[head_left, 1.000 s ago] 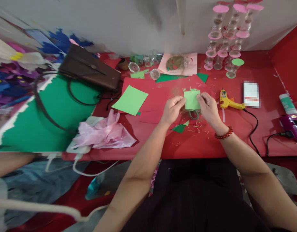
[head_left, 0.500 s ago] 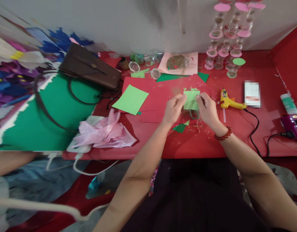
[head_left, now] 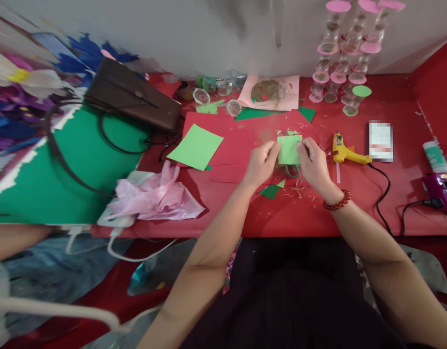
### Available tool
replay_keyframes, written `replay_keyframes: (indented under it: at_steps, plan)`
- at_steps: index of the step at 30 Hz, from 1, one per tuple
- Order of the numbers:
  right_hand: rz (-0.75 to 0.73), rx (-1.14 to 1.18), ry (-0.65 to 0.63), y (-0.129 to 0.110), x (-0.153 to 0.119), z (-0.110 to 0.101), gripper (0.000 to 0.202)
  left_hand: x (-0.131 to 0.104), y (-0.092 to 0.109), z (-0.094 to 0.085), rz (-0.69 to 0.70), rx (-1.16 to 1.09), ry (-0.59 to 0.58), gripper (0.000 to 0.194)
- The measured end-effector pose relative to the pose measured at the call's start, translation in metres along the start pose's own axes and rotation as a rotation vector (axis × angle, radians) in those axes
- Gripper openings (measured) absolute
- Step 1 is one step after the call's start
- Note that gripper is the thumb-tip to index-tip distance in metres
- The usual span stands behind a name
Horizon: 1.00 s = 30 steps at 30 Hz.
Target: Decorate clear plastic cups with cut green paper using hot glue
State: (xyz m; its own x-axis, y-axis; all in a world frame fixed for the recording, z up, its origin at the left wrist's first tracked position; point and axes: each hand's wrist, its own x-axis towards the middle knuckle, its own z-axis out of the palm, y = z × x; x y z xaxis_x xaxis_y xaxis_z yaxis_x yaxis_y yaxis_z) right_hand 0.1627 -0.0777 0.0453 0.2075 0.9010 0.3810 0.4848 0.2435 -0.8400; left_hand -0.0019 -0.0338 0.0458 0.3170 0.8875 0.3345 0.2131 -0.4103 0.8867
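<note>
A small square of light green paper [head_left: 289, 150] is stretched between my two hands above the red table. My left hand [head_left: 262, 162] pinches its left edge, and my right hand [head_left: 313, 162] grips the right edge, with a red bead bracelet on that wrist. Just below the square, the scissors' handles [head_left: 293, 171] show; the rest of them is mostly hidden under the paper. Dark green scraps [head_left: 270, 191] and thin cuttings lie nearer my body. Left of my hands, a larger light green sheet [head_left: 196, 147] rests on red sheets [head_left: 238, 138].
On the right are a yellow glue gun [head_left: 349, 154] with its cord, a white box [head_left: 381, 140] and stacked clear cups [head_left: 332, 43] with pink discs. A brown bag [head_left: 134, 97] and a pink plastic bag [head_left: 156, 194] are on the left. Another person's arm [head_left: 18, 242] shows at far left.
The camera view has shifted slightly. Both hands keep hold of the small green square in nearly the same position.
</note>
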Motion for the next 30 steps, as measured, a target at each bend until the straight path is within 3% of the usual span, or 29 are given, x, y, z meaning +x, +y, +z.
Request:
replay_keyframes:
  at_steps: [5, 11, 16, 19, 22, 27, 30]
  plan:
    - [0.003, -0.002, 0.014, 0.001, 0.002, -0.001, 0.046, -0.001, -0.002, 0.001, -0.078, -0.152, -0.051, 0.063]
    - [-0.001, 0.043, -0.033, 0.002, -0.001, 0.002, 0.045, 0.001, 0.001, 0.0, -0.145, -0.167, -0.003, 0.059]
    - [0.127, 0.226, -0.069, 0.013, 0.002, 0.005, 0.05, 0.003, 0.003, -0.001, -0.169, -0.265, 0.012, 0.053]
    - [0.185, 0.312, 0.016, 0.016, 0.005, 0.002, 0.042, 0.002, 0.001, 0.0, -0.158, -0.243, 0.02, 0.053]
    - [0.142, 0.324, 0.08, 0.013, 0.007, -0.003, 0.03, 0.001, 0.0, 0.002, -0.132, -0.195, 0.019, 0.055]
    - [0.064, 0.209, -0.075, 0.001, 0.007, -0.009, 0.033, 0.0, 0.003, 0.003, -0.071, -0.153, -0.057, 0.057]
    - [0.045, 0.167, -0.064, -0.002, 0.006, -0.009, 0.023, -0.001, 0.005, 0.003, -0.013, -0.082, -0.071, 0.054]
